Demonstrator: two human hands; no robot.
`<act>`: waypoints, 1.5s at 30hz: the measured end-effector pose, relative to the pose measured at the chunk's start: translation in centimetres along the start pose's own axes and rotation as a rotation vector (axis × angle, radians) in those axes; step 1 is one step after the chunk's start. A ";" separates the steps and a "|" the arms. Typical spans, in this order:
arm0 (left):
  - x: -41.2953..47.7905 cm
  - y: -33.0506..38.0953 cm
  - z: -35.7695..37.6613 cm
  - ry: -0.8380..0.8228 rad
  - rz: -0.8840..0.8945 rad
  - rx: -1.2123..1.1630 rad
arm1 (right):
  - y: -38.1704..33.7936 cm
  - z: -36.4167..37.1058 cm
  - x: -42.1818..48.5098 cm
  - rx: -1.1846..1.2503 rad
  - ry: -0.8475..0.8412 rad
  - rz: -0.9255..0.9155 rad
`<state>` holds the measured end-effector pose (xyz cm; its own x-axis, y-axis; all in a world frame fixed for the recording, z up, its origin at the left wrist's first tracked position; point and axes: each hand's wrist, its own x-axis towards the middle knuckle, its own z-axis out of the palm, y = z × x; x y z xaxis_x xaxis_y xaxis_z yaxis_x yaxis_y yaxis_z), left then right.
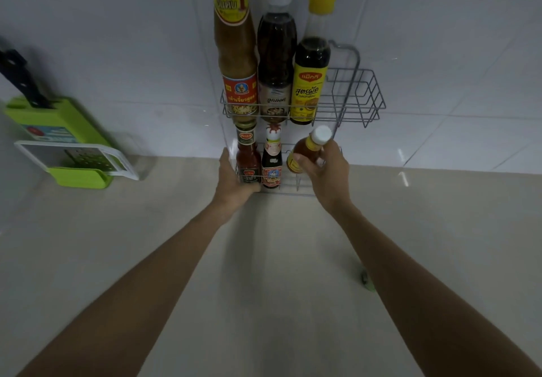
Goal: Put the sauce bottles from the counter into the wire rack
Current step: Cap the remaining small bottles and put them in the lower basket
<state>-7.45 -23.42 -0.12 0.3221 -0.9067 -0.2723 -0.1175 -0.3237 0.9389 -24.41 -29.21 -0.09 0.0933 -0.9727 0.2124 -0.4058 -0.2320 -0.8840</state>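
A two-tier wire rack (371, 98) hangs on the tiled wall. Its upper tier holds three tall bottles: a brown sauce (234, 54), a dark sauce with a white cap (275, 62) and a dark bottle with a yellow cap and label (312, 65). In the lower tier stand a red ketchup bottle (247, 156) and a dark bottle with a red label (272, 162). My right hand (325, 171) grips a small orange sauce bottle with a white cap (309, 146), tilted, at the lower tier's right part. My left hand (233, 181) rests against the lower tier's left end, beside the ketchup.
A green and white grater set (73, 145) with a dark-handled knife (23, 80) stands at the back left of the pale counter (264, 259). A small green scrap (368, 281) lies on the counter near my right forearm. The upper tier's right part holds nothing.
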 end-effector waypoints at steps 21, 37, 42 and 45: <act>-0.7 -3.9 4.0 0.279 -0.005 0.140 | 2.7 -8.3 -0.7 -0.317 -0.205 0.066; -11.0 -8.8 21.0 -0.550 0.227 0.325 | 13.0 -16.5 -15.4 -0.082 0.184 0.452; -13.4 -5.9 20.2 -0.564 0.120 0.216 | 6.1 -16.1 -15.3 0.397 0.103 0.311; -14.4 -3.7 18.6 -0.549 0.040 0.131 | 3.9 -16.3 -15.7 0.426 -0.001 0.232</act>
<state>-29.17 -14.23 -3.60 -0.2167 -0.9153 -0.3394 -0.2462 -0.2852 0.9263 -42.30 -14.78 -0.10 0.0457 -0.9989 -0.0109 -0.0080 0.0105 -0.9999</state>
